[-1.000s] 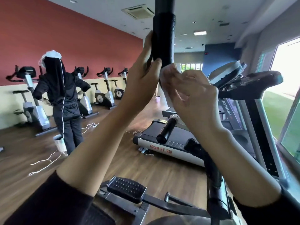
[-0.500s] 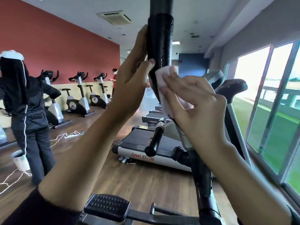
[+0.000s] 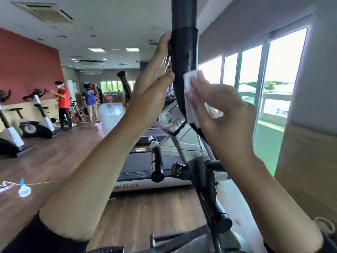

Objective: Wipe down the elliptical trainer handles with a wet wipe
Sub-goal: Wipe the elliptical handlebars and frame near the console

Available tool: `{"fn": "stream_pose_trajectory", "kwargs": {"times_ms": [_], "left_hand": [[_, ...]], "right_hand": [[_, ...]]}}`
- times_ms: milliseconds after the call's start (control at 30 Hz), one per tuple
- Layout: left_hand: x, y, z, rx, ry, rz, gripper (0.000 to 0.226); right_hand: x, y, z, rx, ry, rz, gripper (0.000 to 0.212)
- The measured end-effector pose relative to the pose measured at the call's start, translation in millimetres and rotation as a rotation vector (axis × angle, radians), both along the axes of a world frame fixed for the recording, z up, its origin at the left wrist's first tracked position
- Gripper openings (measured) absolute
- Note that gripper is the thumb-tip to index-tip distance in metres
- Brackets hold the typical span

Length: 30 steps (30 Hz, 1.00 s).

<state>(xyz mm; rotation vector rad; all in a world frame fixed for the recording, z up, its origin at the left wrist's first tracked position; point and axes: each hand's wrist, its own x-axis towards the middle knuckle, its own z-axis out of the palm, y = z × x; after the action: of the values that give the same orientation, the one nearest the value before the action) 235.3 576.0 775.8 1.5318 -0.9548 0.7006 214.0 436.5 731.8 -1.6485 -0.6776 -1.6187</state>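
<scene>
The handle (image 3: pixel 184 52) rises as a thick black tube through the upper centre of the frame, its foam grip starting just below the top edge and curving down toward the centre. A white wipe (image 3: pixel 189 95) is pressed flat against the right side of the grip, at mid-frame. The right hand (image 3: pixel 224 110) holds it there: the fingers (image 3: pixel 200 79) lie stretched over the wipe, the thumb below, the hand half closed around wipe and tube. The left hand (image 3: pixel 153 88) is on the left side of the grip, fingers extended upward along it and thumb tip touching the tube, loosely cupped rather than clenched. Both forearms reach up from dark sleeves at the bottom corners.

Just behind the handle, right of centre, sits a grey console (image 3: pixel 172 117) with a small screen. Below it a second black grip (image 3: pixel 156 161) points down and forward. A treadmill (image 3: pixel 138 172) lies beyond, on the wooden floor. At lower left a spray bottle (image 3: pixel 23 189) stands on the floor. Exercise bikes (image 3: pixel 38 121) line the red wall on the left, and a person in red (image 3: pixel 63 105) stands by them. Windows (image 3: pixel 264 79) fill the right side.
</scene>
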Motion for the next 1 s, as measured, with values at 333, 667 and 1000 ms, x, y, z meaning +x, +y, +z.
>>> {"fn": "stream_pose_trajectory", "kwargs": {"times_ms": [333,667,1000], "left_hand": [[10.6,5.1,-2.9,-0.033,-0.033,-0.129,0.058],[23.2,8.0,-6.6,-0.037,-0.111,-0.186,0.058],[39.0,12.9,-5.9,-0.042,-0.05,-0.523,0.064]], "right_hand": [[-6.1,19.8,48.4,0.03,-0.049,-0.186,0.025],[-8.1,23.2,27.3,0.006,-0.08,-0.264,0.022],[-15.9,39.3,25.4,-0.004,-0.105,-0.508,0.023]]}}
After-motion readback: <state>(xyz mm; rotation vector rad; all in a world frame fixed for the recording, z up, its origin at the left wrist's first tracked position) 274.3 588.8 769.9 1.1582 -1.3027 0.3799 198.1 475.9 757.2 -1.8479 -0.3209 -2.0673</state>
